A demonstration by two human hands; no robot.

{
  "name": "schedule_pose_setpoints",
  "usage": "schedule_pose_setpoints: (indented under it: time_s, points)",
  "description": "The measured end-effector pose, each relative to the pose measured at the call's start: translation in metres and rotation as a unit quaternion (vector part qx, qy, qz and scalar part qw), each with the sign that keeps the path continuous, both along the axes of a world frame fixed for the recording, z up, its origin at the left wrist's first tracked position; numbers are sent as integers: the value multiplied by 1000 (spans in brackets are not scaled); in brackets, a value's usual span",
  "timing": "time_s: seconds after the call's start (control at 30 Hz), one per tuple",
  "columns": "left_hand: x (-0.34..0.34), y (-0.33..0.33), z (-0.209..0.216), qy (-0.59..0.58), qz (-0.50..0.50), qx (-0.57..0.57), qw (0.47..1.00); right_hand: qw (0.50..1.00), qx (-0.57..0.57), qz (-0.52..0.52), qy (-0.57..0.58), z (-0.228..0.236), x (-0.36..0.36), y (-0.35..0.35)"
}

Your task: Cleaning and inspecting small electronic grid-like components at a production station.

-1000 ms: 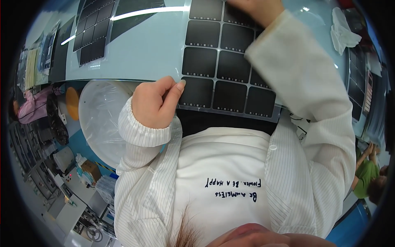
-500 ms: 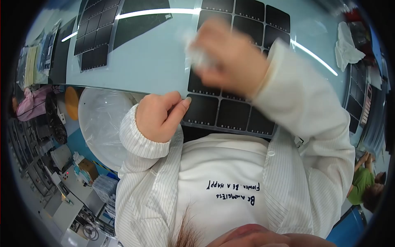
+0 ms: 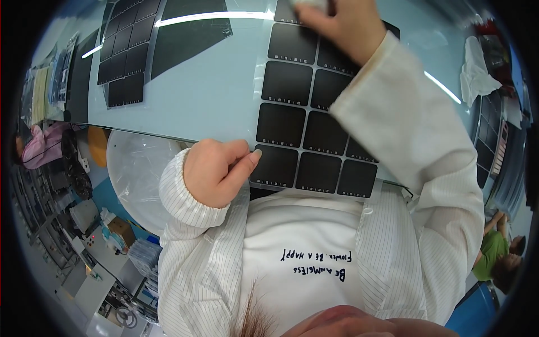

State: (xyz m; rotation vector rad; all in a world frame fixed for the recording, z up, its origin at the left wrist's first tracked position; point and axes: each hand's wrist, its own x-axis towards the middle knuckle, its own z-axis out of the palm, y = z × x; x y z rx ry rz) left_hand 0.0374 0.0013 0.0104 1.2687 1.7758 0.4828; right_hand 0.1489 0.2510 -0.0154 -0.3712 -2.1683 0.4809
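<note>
A clear sheet with rows of black rounded-square panels [image 3: 281, 124] lies on the glass-topped table [image 3: 202, 101], its near end jutting over the front edge. My left hand [image 3: 220, 171] is closed at the sheet's near left corner, thumb and forefinger pinching its edge. Over the far part of the sheet, my right hand [image 3: 353, 28] is closed around a white cloth [image 3: 312, 4] pressed to the panels. The cloth is partly cut off by the top of the picture, and my right forearm hides the panels on the right.
Another black-panelled sheet [image 3: 128, 62] lies at the table's far left, beside a dark panel [image 3: 191, 42]. A white round bin [image 3: 140, 174] lined with clear plastic stands left below the table edge. A crumpled white cloth [image 3: 477, 70] rests at right. A person in green [image 3: 493, 255] is at far right.
My right hand has swept farther away over the sheet with the white cloth, uncovering nearer panels. My left hand keeps its pinch on the corner. The whole view has shifted slightly.
</note>
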Motion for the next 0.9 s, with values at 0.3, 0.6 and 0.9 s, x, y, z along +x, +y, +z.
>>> schedule_pose_setpoints:
  time_s: [0.3,0.6,0.9]
  points:
    - [-6,4,3,1,-63,8,998,981,-110,122,-106,-10,52,-40]
    - [-15,26,11,-13,-179,-28,983,944,-90,193,-253,7,84,-87]
    - [-6,31,17,-50,-186,-58,980,978,-130,98,-129,5,118,-44]
